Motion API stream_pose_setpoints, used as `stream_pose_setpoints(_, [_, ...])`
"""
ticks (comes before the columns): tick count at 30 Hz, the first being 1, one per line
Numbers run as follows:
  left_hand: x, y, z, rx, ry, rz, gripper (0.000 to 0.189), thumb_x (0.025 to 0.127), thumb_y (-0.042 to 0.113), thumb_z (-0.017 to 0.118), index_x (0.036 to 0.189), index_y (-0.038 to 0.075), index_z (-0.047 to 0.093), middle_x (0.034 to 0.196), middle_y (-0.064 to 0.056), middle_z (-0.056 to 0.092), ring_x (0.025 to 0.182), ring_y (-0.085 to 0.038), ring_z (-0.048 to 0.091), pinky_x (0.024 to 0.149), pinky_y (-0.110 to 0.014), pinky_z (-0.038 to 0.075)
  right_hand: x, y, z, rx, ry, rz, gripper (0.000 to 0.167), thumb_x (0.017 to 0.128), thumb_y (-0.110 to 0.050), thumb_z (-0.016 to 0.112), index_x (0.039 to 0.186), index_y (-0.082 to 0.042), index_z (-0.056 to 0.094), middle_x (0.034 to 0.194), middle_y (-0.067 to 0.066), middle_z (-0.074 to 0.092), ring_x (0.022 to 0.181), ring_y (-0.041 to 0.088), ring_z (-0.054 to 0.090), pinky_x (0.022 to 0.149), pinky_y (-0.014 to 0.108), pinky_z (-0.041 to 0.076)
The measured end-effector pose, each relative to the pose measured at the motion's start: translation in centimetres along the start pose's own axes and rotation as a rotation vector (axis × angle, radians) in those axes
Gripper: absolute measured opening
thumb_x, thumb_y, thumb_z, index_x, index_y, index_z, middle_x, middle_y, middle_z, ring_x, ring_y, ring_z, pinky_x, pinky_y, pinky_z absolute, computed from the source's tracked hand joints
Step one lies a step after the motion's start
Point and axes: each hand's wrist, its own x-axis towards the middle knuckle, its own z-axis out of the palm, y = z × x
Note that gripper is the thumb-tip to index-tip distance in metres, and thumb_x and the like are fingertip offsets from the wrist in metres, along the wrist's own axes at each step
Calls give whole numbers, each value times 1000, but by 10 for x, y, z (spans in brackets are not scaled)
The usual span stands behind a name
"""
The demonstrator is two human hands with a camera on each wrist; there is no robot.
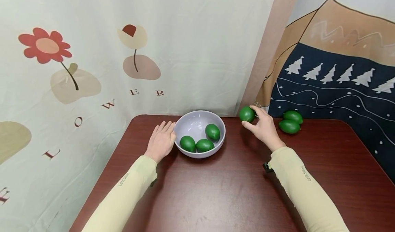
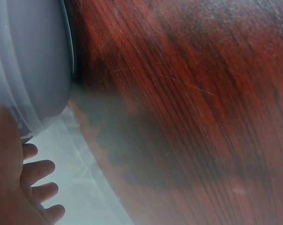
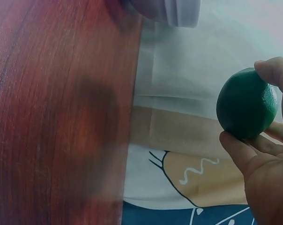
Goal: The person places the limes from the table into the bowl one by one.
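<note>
In the head view, a pale lavender bowl (image 1: pixel 197 119) stands near the table's back edge with three green limes (image 1: pixel 212 132) inside. My left hand (image 1: pixel 161 140) rests against the bowl's left side, fingers straight; the left wrist view shows the thumb side along the bowl's outer wall (image 2: pixel 33 56). To the right of the bowl, my right hand (image 1: pixel 263 127) pinches another lime (image 1: pixel 247 114) between thumb and fingertips. The right wrist view shows this held lime (image 3: pixel 247 104) raised above the table. Two more limes (image 1: pixel 289 126) lie together on the table, right of that hand.
The dark red wooden table (image 1: pixel 210 191) ends close behind the bowl. A pale curtain (image 1: pixel 200 53) with flower prints hangs behind it, and a dark cloth with white trees (image 1: pixel 333 88) hangs at the right.
</note>
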Motion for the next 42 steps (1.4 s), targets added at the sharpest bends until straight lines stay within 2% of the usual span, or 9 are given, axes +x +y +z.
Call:
stream_pose_setpoints(11, [2, 2, -1, 4, 12, 11, 52, 108, 26, 34, 153, 4, 49, 156, -17, 49, 150, -41, 37, 125, -56, 25, -3, -7, 5, 57, 24, -43, 67, 84, -12, 83, 142, 4, 54, 135, 26, 58, 104, 41, 66, 89, 53, 57])
stream_pose_setpoints(17, [2, 3, -2, -4, 9, 7, 51, 108, 25, 36, 153, 4, 49, 156, -17, 49, 150, -40, 36, 126, -55, 23, -3, -12, 10, 83, 11, -56, 66, 85, -10, 83, 142, 4, 54, 133, 25, 59, 105, 40, 66, 91, 56, 57])
stream_pose_setpoints(32, [1, 1, -1, -13, 5, 1, 52, 108, 27, 34, 153, 5, 49, 157, -17, 49, 151, -40, 35, 126, -55, 23, -7, -21, 19, 101, -5, -87, 67, 84, -13, 85, 142, 3, 56, 132, 22, 61, 105, 37, 64, 89, 52, 56])
stream_pose_setpoints(38, [1, 0, 1, 2, 14, 5, 53, 108, 26, 33, 153, 4, 50, 156, -17, 50, 150, -41, 36, 125, -56, 25, -7, -23, 22, 117, -30, -74, 67, 86, -13, 83, 144, 2, 54, 135, 22, 59, 109, 36, 62, 90, 54, 56])
stream_pose_setpoints(42, [1, -1, 1, 4, 11, 4, 52, 108, 26, 33, 153, 4, 49, 156, -18, 50, 150, -41, 36, 125, -56, 25, -8, -26, 24, 127, -40, -72, 67, 86, -13, 83, 145, 2, 53, 135, 22, 58, 109, 35, 63, 90, 50, 58])
